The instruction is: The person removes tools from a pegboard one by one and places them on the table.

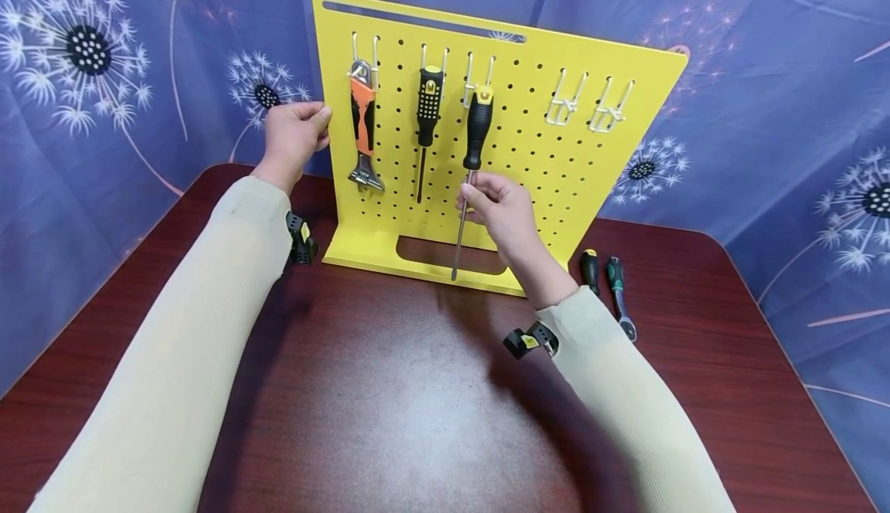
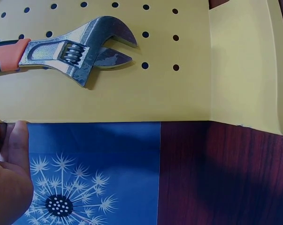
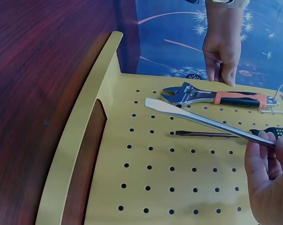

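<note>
Where the right hand (image 1: 504,205) pinches a long metal shaft between thumb and fingers, just below the handle, a black-and-yellow screwdriver (image 1: 477,130) stands handle up in front of a yellow pegboard (image 1: 584,51). Its shaft slants slightly, and its flat tip points down toward the board's foot. The top of the handle is at the ends of a white wire hook (image 1: 469,73); from this angle it is hard to tell whether the hook passes into the handle's hole.

At the board's left edge, the left hand (image 1: 292,138) pinches the rim between thumb and fingers. Just beside that hand, an adjustable wrench (image 1: 363,115) with an orange-and-black grip hangs from a hook, jaws downward. Between the wrench and the held tool hangs a second screwdriver (image 1: 429,107), its black handle dotted with yellow and its dark shaft pointing down.

Farther right on the board, two more wire hooks, one (image 1: 566,102) beside the other (image 1: 608,113), jut forward. Past the board's right side, a black-handled tool (image 1: 589,270) and a green-and-black ratchet (image 1: 616,285) lie side by side on the dark reddish table (image 1: 389,405). Behind everything hangs blue cloth (image 1: 229,18) printed with white dandelions.
</note>
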`<action>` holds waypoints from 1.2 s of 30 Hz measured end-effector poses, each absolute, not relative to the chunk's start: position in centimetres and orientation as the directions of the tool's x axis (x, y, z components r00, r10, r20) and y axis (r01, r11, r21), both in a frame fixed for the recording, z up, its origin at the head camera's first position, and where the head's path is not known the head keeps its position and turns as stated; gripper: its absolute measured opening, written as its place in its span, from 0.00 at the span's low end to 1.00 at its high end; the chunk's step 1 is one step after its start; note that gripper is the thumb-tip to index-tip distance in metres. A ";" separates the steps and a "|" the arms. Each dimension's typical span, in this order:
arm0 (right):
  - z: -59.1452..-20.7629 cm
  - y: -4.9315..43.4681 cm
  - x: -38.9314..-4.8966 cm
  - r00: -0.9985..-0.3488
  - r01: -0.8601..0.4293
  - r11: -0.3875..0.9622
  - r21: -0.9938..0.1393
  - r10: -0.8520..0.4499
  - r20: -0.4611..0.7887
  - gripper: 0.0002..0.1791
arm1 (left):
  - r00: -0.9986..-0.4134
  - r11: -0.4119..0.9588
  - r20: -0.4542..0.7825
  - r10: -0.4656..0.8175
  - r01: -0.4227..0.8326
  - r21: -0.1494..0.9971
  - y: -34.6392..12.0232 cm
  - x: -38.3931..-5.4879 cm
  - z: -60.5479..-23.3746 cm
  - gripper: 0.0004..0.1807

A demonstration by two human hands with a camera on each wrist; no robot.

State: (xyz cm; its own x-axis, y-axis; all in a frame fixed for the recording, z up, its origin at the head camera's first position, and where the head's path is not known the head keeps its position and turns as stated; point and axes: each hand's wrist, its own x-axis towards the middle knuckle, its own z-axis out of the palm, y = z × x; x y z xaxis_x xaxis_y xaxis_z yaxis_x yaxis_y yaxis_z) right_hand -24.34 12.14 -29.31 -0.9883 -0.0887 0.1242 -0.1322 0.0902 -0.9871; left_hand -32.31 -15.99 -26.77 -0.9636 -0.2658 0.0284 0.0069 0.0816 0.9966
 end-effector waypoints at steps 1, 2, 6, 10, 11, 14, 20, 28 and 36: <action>-29.3 12.2 -24.2 -0.989 -0.130 0.089 -0.988 -0.088 0.122 0.06 | -0.963 0.078 0.024 -0.267 0.003 0.997 -16.0 -32.3 -26.8 0.20; -29.2 12.2 -24.1 -0.989 -0.129 0.088 -0.988 -0.087 0.121 0.06 | -0.964 0.075 0.020 -0.266 0.000 0.997 -16.0 -32.3 -26.8 0.20; -28.9 12.4 -23.7 -0.990 -0.120 0.091 -0.989 -0.085 0.112 0.05 | -0.964 0.082 0.013 -0.266 -0.010 0.997 -16.1 -32.4 -26.7 0.20; -28.6 12.5 -23.3 -0.990 -0.121 0.100 -0.988 -0.090 0.113 0.05 | -0.964 0.083 0.004 -0.268 -0.019 0.996 -16.1 -32.3 -26.7 0.20; -28.5 12.5 -23.2 -0.989 -0.122 0.101 -0.987 -0.092 0.113 0.05 | -0.963 0.086 0.003 -0.268 -0.020 0.996 -16.1 -32.3 -26.7 0.20; -28.3 12.5 -22.8 -0.989 -0.125 0.104 -0.987 -0.096 0.115 0.05 | -0.964 0.089 0.002 -0.268 -0.023 0.996 -16.2 -32.3 -26.7 0.20; -28.3 12.8 -22.2 -0.986 -0.136 0.111 -0.985 -0.111 0.123 0.07 | -0.965 0.090 0.009 -0.262 -0.015 0.996 -16.2 -32.3 -26.8 0.20; -28.5 14.0 -21.5 -0.984 -0.141 0.107 -0.984 -0.126 0.128 0.05 | -0.965 0.073 -0.004 -0.262 -0.024 0.997 -16.1 -32.3 -26.7 0.20; -28.9 15.2 -20.7 -0.989 -0.113 0.112 -0.987 -0.105 0.101 0.05 | -0.965 0.080 0.023 -0.262 0.002 0.997 -16.1 -32.4 -26.8 0.19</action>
